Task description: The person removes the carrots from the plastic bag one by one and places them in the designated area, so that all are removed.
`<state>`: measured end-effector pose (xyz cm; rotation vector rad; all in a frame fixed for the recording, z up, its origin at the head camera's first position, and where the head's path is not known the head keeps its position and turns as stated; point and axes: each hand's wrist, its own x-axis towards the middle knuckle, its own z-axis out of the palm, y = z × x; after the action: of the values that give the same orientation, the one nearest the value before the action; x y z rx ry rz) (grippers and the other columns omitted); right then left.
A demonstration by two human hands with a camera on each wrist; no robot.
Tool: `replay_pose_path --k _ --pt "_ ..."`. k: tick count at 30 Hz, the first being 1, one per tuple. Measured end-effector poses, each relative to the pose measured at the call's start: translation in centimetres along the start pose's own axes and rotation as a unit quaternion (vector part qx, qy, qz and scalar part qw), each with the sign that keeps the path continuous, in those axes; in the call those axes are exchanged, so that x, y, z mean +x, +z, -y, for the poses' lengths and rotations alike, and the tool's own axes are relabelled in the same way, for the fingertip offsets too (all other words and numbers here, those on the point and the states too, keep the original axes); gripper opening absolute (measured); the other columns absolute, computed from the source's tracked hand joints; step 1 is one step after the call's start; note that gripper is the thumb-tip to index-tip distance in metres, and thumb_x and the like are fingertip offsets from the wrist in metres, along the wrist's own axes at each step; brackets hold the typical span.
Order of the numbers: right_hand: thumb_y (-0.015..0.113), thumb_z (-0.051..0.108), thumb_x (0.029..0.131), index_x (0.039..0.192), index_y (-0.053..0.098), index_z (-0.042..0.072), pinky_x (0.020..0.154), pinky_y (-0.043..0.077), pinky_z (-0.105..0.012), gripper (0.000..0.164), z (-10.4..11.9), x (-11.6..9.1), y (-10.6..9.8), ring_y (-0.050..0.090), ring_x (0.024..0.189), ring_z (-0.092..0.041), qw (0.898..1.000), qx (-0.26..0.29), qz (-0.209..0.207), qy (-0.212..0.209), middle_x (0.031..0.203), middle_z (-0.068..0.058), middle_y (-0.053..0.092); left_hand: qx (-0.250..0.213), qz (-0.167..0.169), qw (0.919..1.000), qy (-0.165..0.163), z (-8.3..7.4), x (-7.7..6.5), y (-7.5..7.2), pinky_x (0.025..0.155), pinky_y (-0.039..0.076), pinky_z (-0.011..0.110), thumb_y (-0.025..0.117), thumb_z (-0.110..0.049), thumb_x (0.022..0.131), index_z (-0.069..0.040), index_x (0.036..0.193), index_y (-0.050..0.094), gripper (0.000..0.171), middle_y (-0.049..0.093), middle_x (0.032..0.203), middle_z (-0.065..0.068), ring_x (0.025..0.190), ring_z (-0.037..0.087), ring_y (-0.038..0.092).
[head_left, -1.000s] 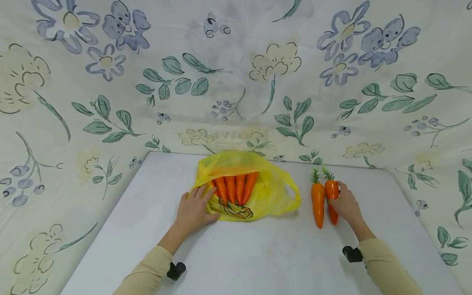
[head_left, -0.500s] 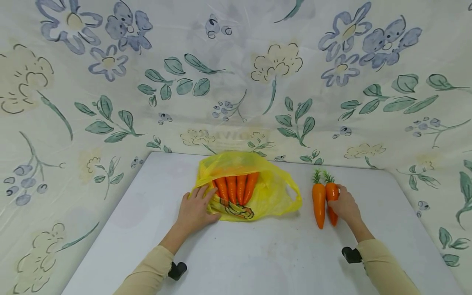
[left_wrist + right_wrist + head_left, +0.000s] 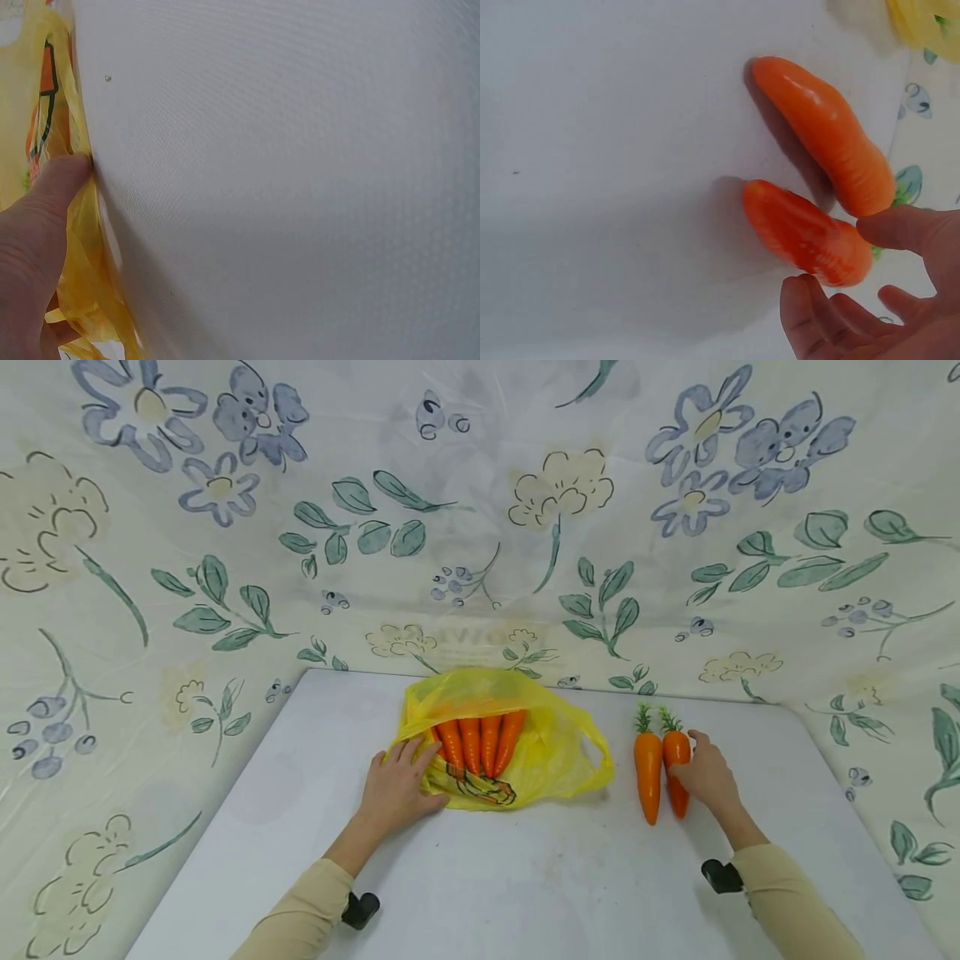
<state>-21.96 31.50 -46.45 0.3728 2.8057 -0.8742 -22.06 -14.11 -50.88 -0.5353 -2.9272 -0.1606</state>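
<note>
At lower centre, a yellow bag [image 3: 551, 766] of bagged carrots [image 3: 471, 747] is held down by the spread left hand [image 3: 396, 787], presumably for steadiness. Lower right on the worktop [image 3: 555, 885], the outer carrot [image 3: 677, 749], beside an inner carrot [image 3: 648, 777], is straddled, apparently ungripped, by the parted right hand [image 3: 709, 775].

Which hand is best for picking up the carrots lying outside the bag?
Probably the right hand. Its thumb and fingers are on either side of the rightmost carrot, and the other loose carrot lies just beside that one. The left hand is farther away, resting on the yellow bag.
</note>
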Motion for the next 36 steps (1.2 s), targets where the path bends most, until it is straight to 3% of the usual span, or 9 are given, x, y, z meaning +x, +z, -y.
replay_pose_path --k 4,11,15,22,36 --pt "0.055 0.01 0.089 0.147 0.018 -0.016 0.098 0.044 -0.06 0.073 0.3 0.1 -0.5 0.046 0.119 -0.053 1.0 -0.006 -0.005 -0.014 0.138 -0.043 0.036 0.0 0.0 1.0 0.001 0.0 0.0 0.0 0.1 0.038 0.064 0.074 -0.059 0.077 -0.014 0.144 0.049 0.085 0.047 0.144 0.018 0.129 0.04 0.044" --pt "0.054 0.011 0.09 0.149 0.02 -0.013 0.091 0.047 -0.058 0.072 1.9 0.3 -1.1 0.049 0.106 -0.047 0.999 0.004 -0.018 -0.039 0.137 -0.041 0.038 -0.004 0.001 1.0 -0.001 0.0 0.1 0.0 0.101 0.037 0.064 0.074 -0.058 0.077 -0.014 0.144 0.049 0.085 0.047 0.145 0.018 0.129 0.04 0.044" --pt "0.054 0.01 0.09 0.149 0.022 -0.011 0.096 0.043 -0.06 0.071 3.4 0.3 -1.1 0.048 0.113 -0.049 0.998 0.013 -0.026 -0.06 0.139 -0.04 0.038 -0.006 0.007 1.0 -0.005 0.0 0.1 0.0 0.102 0.036 0.064 0.075 -0.058 0.077 -0.014 0.145 0.049 0.085 0.046 0.145 0.019 0.129 0.04 0.043" --pt "0.057 0.012 0.093 0.152 0.023 -0.003 0.1 0.043 -0.058 0.07 6.3 0.2 -0.7 0.05 0.116 -0.047 0.996 0.038 -0.024 -0.081 0.144 -0.035 0.038 -0.011 0.014 0.9998 -0.009 0.0 0.1 0.0 0.102 0.036 0.064 0.075 -0.057 0.077 -0.013 0.145 0.049 0.085 0.046 0.146 0.019 0.13 0.041 0.043" --pt "0.056 0.01 0.09 0.153 0.027 0.0 0.09 0.05 -0.05 0.07 10.4 -0.6 0.9 0.057 0.111 -0.042 0.989 0.065 -0.02 -0.13 0.145 -0.03 0.042 -0.011 0.006 0.9999 -0.005 0.1 0.0 0.1 0.102 0.036 0.065 0.075 -0.058 0.077 -0.014 0.145 0.049 0.085 0.046 0.145 0.019 0.129 0.04 0.043"
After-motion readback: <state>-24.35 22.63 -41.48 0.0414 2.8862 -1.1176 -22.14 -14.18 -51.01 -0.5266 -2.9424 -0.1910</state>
